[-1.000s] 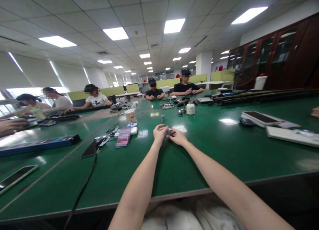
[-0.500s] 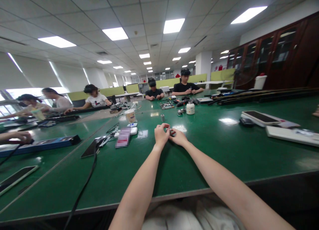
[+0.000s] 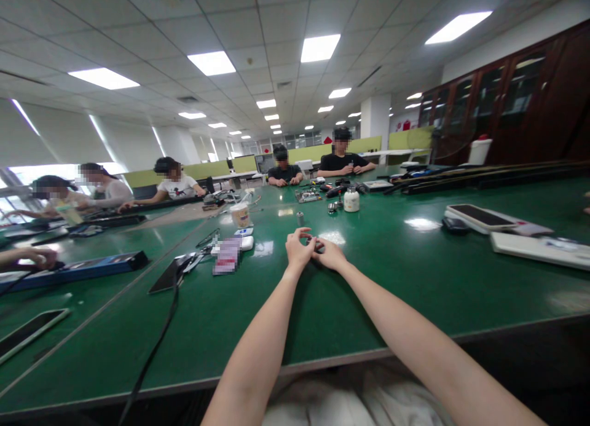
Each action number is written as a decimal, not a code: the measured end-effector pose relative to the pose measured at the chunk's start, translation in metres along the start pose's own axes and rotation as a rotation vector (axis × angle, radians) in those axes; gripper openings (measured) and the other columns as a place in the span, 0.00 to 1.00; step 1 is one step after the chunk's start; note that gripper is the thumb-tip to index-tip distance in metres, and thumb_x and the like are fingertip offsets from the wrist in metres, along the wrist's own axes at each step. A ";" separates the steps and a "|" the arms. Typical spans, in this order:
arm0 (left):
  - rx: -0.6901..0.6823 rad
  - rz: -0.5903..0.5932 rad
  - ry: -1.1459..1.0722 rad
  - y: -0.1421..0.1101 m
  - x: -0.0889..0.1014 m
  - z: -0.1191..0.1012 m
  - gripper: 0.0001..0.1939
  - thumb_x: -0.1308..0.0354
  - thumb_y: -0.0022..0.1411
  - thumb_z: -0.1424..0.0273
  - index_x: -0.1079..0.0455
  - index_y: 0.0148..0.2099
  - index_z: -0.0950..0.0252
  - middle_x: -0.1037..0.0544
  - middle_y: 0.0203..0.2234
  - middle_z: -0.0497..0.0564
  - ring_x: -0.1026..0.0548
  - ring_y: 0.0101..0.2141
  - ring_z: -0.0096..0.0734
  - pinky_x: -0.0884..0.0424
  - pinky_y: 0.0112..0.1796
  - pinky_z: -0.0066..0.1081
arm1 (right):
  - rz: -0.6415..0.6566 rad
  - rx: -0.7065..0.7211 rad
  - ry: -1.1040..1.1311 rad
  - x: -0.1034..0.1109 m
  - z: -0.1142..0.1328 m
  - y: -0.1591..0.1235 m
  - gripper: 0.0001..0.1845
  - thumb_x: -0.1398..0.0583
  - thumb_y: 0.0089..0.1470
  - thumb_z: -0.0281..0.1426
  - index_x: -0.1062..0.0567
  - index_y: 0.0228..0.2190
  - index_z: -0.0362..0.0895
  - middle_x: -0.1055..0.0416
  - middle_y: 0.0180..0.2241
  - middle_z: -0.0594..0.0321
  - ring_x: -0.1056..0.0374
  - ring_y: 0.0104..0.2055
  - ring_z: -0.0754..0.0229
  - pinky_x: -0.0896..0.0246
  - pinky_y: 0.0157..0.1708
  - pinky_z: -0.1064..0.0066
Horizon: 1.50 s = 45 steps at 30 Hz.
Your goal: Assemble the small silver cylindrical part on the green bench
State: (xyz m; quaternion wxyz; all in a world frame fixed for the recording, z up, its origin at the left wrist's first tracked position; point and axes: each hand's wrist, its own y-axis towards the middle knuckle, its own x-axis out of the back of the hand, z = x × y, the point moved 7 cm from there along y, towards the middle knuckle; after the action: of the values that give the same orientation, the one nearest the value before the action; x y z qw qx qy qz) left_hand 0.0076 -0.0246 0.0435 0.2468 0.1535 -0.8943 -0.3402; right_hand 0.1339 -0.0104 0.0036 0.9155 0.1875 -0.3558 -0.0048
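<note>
1. Small part (image 3: 316,244): between left hand (image 3: 298,251) and right hand (image 3: 330,254), mostly hidden. Fingers curled, tips close; exact opening and grip: can't tell. Two-handed, probably for fine control.
2. Metal cylinder (image 3: 300,218): upright on desk (image 3: 396,291), 11 o'clock from hands, probably so it won't roll.
3. Jar (image 3: 351,200), 1 o'clock: markings unreadable. No brands legible.

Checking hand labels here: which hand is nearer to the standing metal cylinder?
Left. The left hand is just this side of the cylinder; the right hand is farther off, this side and rightward.
</note>
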 end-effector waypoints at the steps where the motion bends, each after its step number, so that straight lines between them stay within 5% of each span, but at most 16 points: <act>1: 0.009 0.002 -0.014 0.000 -0.001 0.001 0.14 0.37 0.52 0.72 0.28 0.43 0.60 0.20 0.31 0.49 0.26 0.41 0.37 0.35 0.46 0.34 | -0.001 0.001 -0.003 0.000 0.000 0.000 0.24 0.37 0.48 0.38 0.28 0.48 0.49 0.23 0.39 0.63 0.28 0.39 0.56 0.37 0.37 0.70; 13: 0.153 -0.131 -0.029 0.010 0.017 0.026 0.08 0.39 0.56 0.69 0.28 0.40 0.59 0.19 0.33 0.50 0.23 0.40 0.33 0.34 0.47 0.32 | -0.029 0.005 -0.032 -0.001 -0.005 0.002 0.24 0.36 0.47 0.42 0.27 0.48 0.50 0.23 0.38 0.64 0.27 0.38 0.56 0.36 0.37 0.69; 20: 0.348 0.215 0.105 0.002 0.008 0.067 0.16 0.31 0.46 0.71 0.25 0.40 0.58 0.18 0.27 0.49 0.22 0.39 0.38 0.33 0.44 0.34 | -0.023 0.025 -0.021 -0.002 -0.006 0.002 0.24 0.36 0.48 0.43 0.27 0.47 0.50 0.23 0.38 0.63 0.27 0.40 0.56 0.36 0.39 0.68; 27: 0.365 0.171 0.090 0.001 0.008 0.068 0.17 0.30 0.44 0.71 0.25 0.40 0.58 0.18 0.27 0.49 0.21 0.38 0.37 0.32 0.43 0.32 | -0.019 0.016 -0.024 -0.001 -0.005 0.001 0.24 0.36 0.48 0.42 0.27 0.47 0.50 0.23 0.38 0.63 0.27 0.40 0.56 0.36 0.40 0.68; 31: 0.307 0.070 0.026 0.004 0.011 0.061 0.12 0.34 0.50 0.69 0.26 0.40 0.58 0.19 0.28 0.48 0.22 0.35 0.35 0.32 0.41 0.31 | -0.019 0.010 -0.018 -0.001 -0.005 0.001 0.23 0.36 0.48 0.42 0.27 0.47 0.51 0.23 0.38 0.64 0.27 0.40 0.56 0.36 0.40 0.68; 36: 0.106 -0.090 0.029 0.006 0.017 0.027 0.06 0.41 0.57 0.69 0.27 0.39 0.60 0.20 0.31 0.50 0.25 0.37 0.34 0.34 0.42 0.31 | -0.022 0.007 -0.019 -0.001 -0.004 0.001 0.23 0.36 0.48 0.41 0.27 0.47 0.51 0.23 0.38 0.64 0.27 0.40 0.56 0.36 0.38 0.68; 45: -0.079 0.011 0.149 0.000 0.006 -0.010 0.06 0.43 0.59 0.72 0.28 0.40 0.60 0.21 0.32 0.51 0.29 0.41 0.38 0.38 0.46 0.35 | -0.009 0.001 -0.012 -0.002 -0.002 0.002 0.24 0.36 0.47 0.42 0.26 0.46 0.51 0.23 0.38 0.64 0.27 0.35 0.57 0.37 0.33 0.71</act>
State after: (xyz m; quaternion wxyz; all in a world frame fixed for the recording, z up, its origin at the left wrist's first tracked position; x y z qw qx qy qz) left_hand 0.0086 -0.0326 0.0523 0.3203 0.1634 -0.8603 -0.3614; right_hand 0.1334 -0.0080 0.0014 0.9133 0.1894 -0.3604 -0.0100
